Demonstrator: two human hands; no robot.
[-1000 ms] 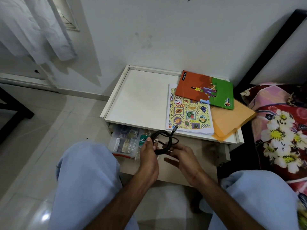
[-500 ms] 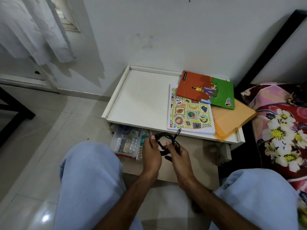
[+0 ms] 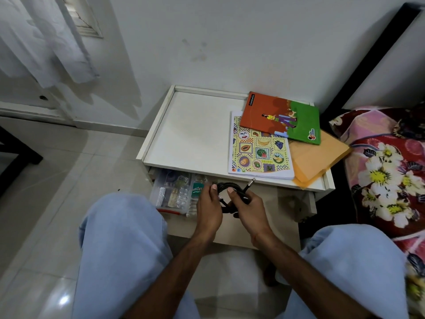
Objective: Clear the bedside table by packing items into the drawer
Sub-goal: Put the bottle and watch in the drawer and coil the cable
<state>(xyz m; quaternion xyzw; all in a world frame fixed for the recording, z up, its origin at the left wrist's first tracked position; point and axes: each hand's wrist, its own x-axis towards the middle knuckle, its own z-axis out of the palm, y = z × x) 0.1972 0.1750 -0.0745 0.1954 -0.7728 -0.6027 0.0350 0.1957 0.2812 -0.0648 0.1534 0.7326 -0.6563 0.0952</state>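
Since a second ago the right hand (image 3: 249, 209) has been brought in from an open, spread pose and closed onto the coiled black cable (image 3: 232, 195), and both hands have been drawn closer together over the open drawer (image 3: 282, 217). The cable is now gripped from both sides: the left hand (image 3: 208, 207) has its fingers curled round the coil's left part, thumb on top, and the right hand has its thumb pressed over the coil's right part. One metal plug end (image 3: 250, 182) is seen sticking up past the right thumb, near the tabletop's front edge.

Inside the drawer's left end a clear plastic box (image 3: 171, 192) of small items is lodged, with a green-labelled bottle (image 3: 197, 188) just beside it, partly hidden by the left hand. On the bedside table (image 3: 190, 134), at its right side, a fruit-patterned notebook (image 3: 261, 153) is laid over an orange folder (image 3: 315, 157), and an orange-and-green notebook (image 3: 281, 116) is overlapped onto both near the back right corner. Both forearms are extended between the light blue trousered knees (image 3: 122, 245).
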